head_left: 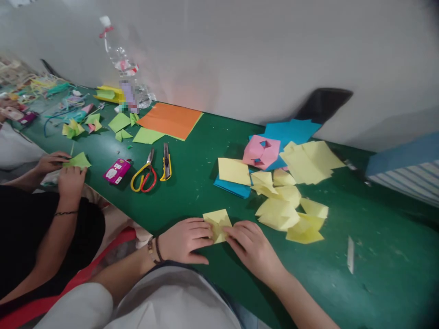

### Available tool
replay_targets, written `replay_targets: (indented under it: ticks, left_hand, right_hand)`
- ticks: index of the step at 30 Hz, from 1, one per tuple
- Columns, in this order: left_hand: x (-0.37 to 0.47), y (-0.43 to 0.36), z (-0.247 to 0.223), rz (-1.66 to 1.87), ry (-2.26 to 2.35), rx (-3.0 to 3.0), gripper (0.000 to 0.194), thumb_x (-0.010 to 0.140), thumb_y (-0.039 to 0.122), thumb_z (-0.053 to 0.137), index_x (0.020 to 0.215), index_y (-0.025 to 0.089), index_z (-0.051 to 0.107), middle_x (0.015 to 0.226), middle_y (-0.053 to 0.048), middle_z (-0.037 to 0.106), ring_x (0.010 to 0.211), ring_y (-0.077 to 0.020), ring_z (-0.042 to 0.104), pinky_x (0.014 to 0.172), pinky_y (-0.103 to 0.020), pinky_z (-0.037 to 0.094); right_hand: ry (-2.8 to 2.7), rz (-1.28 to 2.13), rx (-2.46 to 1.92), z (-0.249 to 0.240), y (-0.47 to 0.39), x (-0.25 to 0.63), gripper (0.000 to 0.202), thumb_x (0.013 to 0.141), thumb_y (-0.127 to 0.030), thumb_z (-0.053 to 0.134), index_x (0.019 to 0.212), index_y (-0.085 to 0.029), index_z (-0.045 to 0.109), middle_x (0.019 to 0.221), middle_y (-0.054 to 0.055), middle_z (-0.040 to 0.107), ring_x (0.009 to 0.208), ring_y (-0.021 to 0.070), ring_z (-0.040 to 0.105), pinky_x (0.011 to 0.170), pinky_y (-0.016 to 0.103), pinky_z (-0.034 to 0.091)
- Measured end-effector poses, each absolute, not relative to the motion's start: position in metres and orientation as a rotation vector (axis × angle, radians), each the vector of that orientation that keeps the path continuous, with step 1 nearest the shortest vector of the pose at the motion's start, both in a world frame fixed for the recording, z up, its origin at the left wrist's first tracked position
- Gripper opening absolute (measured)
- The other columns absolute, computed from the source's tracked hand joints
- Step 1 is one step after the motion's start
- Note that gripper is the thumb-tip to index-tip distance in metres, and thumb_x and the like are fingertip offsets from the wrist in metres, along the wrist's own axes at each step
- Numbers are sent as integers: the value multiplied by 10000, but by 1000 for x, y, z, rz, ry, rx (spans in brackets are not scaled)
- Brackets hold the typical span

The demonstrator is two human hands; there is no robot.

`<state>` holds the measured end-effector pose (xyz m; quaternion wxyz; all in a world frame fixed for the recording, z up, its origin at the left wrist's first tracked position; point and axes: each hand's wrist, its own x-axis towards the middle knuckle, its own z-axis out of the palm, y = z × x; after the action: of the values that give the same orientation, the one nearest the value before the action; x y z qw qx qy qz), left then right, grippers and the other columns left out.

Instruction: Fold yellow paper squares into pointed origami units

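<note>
A small folded sheet of yellow paper point(218, 225) lies on the green table before me, its creases forming flaps. My left hand point(187, 240) rests with straight fingers over the paper's left edge, thumb held apart below. At the right edge, my right hand point(252, 246) pinches the paper between thumb and fingertips; the exact grip is partly hidden. Several folded yellow paper pieces point(279, 212) lie loosely heaped to the right. Behind them are flat yellow sheets point(310, 160), a pink folded paper piece point(261, 152) and blue paper point(291, 130).
Scissors point(144, 176), a yellow cutter knife point(166, 162) and a purple box point(117, 171) lie left of centre. Orange paper point(171, 119) and a clear bottle point(125, 64) stand farther back. At left, another person's hands point(70, 178) hold green paper point(78, 160).
</note>
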<state>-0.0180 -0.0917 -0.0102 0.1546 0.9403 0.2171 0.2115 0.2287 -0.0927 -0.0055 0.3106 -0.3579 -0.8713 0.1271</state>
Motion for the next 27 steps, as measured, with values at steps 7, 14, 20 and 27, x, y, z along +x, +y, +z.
replay_targets:
  ticks: [7,14,20,27]
  left_hand:
    - [-18,-89,-9,625,625,2572,358,910,464,557,986,126,650,1030,-106,698,1158,-217,600,1074,-352,445]
    - [-18,-89,-9,444,628,2625,497,929,513,497,1266,152,557,1278,-137,603,1200,-242,552,1039,-390,440]
    - [-18,-88,-7,338,592,2644,500,935,519,483,1274,158,558,1369,-84,562,1273,-244,479,1072,-379,372]
    - [-17,-89,-6,332,607,2611,505,924,511,514,1283,158,547,1340,-84,587,1270,-239,478,1058,-386,368]
  right_hand:
    - [-2243,409,-1102,-19,-91,224,217,908,-157,527,1101,-199,617,817,49,672,775,187,610,702,329,501]
    - [-2251,430,-1150,-20,-91,224,239,898,-161,536,1120,-196,616,786,44,663,785,198,606,702,337,489]
    - [-2255,442,-1128,-21,-89,224,229,902,-167,553,1124,-193,602,786,38,661,790,193,597,709,332,482]
    - [-2273,457,-1155,-19,-90,224,236,913,-165,540,1136,-200,608,829,48,667,812,197,588,720,337,476]
